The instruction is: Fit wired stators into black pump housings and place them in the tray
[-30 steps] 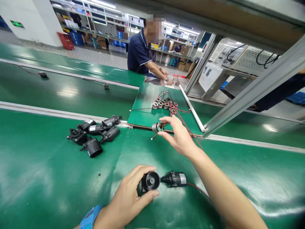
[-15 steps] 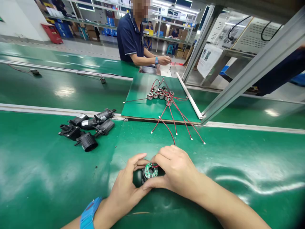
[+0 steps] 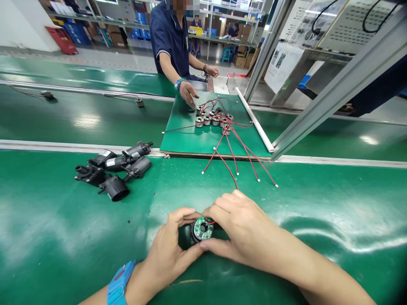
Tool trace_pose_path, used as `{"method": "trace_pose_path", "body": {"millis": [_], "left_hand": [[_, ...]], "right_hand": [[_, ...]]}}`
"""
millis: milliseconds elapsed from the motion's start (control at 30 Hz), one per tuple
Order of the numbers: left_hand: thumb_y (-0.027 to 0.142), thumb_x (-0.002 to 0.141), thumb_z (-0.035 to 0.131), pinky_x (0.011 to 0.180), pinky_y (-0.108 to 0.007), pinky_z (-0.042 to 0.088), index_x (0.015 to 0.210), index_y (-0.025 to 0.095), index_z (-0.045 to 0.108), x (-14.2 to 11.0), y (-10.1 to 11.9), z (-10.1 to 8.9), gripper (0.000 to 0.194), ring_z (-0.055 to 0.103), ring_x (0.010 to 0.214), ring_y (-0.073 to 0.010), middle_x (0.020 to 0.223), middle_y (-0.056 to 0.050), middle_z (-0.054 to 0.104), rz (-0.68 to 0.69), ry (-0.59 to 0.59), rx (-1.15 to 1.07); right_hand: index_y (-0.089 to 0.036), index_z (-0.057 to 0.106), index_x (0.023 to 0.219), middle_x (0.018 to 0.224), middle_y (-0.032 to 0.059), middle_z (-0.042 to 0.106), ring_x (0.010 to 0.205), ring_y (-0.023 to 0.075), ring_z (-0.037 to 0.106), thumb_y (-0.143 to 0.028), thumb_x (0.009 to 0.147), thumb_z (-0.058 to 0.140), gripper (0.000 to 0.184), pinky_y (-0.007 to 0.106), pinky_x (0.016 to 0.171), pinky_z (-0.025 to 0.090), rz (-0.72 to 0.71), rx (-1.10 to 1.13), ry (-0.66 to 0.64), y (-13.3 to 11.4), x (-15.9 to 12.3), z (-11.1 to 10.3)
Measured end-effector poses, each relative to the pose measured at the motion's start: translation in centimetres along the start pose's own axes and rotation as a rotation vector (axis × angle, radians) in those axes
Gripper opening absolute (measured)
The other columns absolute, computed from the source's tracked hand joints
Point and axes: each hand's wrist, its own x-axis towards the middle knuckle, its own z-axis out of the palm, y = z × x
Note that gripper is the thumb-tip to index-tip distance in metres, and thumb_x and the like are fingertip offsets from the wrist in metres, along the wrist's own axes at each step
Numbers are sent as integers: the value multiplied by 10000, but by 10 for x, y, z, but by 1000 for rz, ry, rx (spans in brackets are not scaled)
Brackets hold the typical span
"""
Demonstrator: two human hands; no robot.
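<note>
At the front of the bench I hold a motor stator with a ring-shaped green circuit board (image 3: 199, 228) on top, its board tilted toward me. A dark body shows beneath it, mostly hidden by my fingers. My left hand (image 3: 167, 243) curls round the left side, thumb at the near edge. Closed over the right side is my right hand (image 3: 237, 224), fingertips at the board's far edge and thumb at the near one. A red wire (image 3: 227, 169) runs out from beyond my right hand toward the raised board.
Black pump housings (image 3: 116, 186) lie in a group at left. Wired stators (image 3: 215, 120) cluster on the raised green board (image 3: 181, 142), leads hanging over its front edge. A metal post (image 3: 318, 97) slants at right. A co-worker's hand (image 3: 188, 91) reaches over the board.
The co-worker's hand has come down toward the stators, and another stator now stands at the back left of the cluster. My hands keep their hold, with the stator shifted slightly right.
</note>
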Motion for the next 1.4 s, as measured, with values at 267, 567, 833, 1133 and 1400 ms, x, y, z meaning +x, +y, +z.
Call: {"method": "trace_pose_path", "body": {"millis": [267, 567, 833, 1133, 1400], "left_hand": [[398, 877, 741, 861, -282, 607, 1312, 277, 366, 2, -1, 1, 587, 734, 994, -186, 1113, -46, 699, 4, 6, -5], [187, 970, 578, 872, -245, 564, 1191, 304, 603, 4, 6, -14, 251, 656, 1058, -159, 1224, -48, 583, 179, -198, 191], [228, 989, 539, 903, -273, 574, 1103, 264, 688, 15, -3, -23, 191, 663, 1086, -183, 1234, -70, 615, 133, -122, 301], [457, 962, 561, 962, -389, 541, 1139, 274, 734, 97, -24, -29, 308, 654, 1087, -234, 1120, -68, 698, -187, -371, 59], [301, 830, 744, 770, -280, 583, 1137, 176, 690, 170, -8, 53, 335, 767, 878, -202, 957, -58, 815, -130, -661, -82]], "right_hand": [[-191, 646, 1014, 850, 3, 617, 786, 190, 547, -790, 710, 672, 673, 344, 759, 351, -10, 64, 40, 1, 4, 7], [-239, 705, 1044, 863, -3, 624, 795, 164, 523, -613, 915, 614, 406, 344, 754, 308, -65, 74, -39, 1, 4, 6], [-277, 701, 1189, 778, 9, 607, 752, 179, 482, -651, 966, 492, 483, 357, 722, 276, -162, -150, 109, 18, 15, 10], [-201, 692, 768, 727, 43, 648, 783, 207, 537, -410, 1030, 517, 378, 391, 861, 305, 204, -623, 280, 69, -1, -33], [-208, 734, 1009, 891, 77, 733, 882, 272, 608, -437, 944, 646, 253, 470, 1038, 295, 360, -737, 253, 71, -26, -56]]}}
